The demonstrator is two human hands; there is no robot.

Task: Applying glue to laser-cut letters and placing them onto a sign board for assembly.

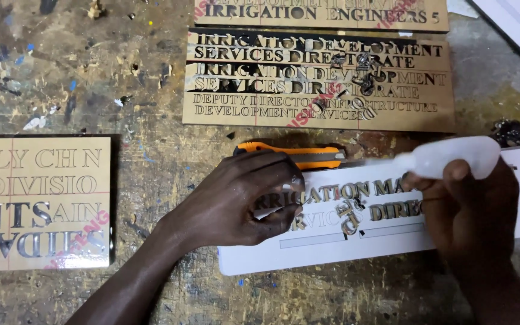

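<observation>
Landmark taken: white sign plate (332, 253), lying flat on the scarred desk (151, 168), long axis running left to right, slightly raised at the right end.

Left hand (236, 201) resting over the plate's left end, fingers curled down with tips pinched together at a small cut letter (296, 224) — too small to tell whether actually nipped or only pressed flat. Grip therefore closed about that spot, contents not confirmed.

Right hand (470, 204) over the plate's right part, clenched around a white squeeze bottle (446, 157). Bottle lying nearly level, long axis roughly parallel to the plate's, narrow end pointing left toward the left hand's fingertips. Nozzle tip blurred; contact with the plate not readable.

Rows of metallic letters (356, 201) already seated on the plate between the two hands; a few loose letters (349, 218) tilted and out of line near the plate's middle. Left hand the nearer to these, bottle tip just to their upper right.

Orange utility knife (299, 155) lying just beyond the plate's far edge, parallel to it, partly hidden by the left hand's knuckles.

Further beyond the plate — gold cutout sheet (320, 81) with letter-shaped voids and a small heap of cut pieces on it. Second gold sheet (37, 201) well to the plate's left, apart from both hands. Dark scrap pile (513, 131) off the plate's far right corner.
</observation>
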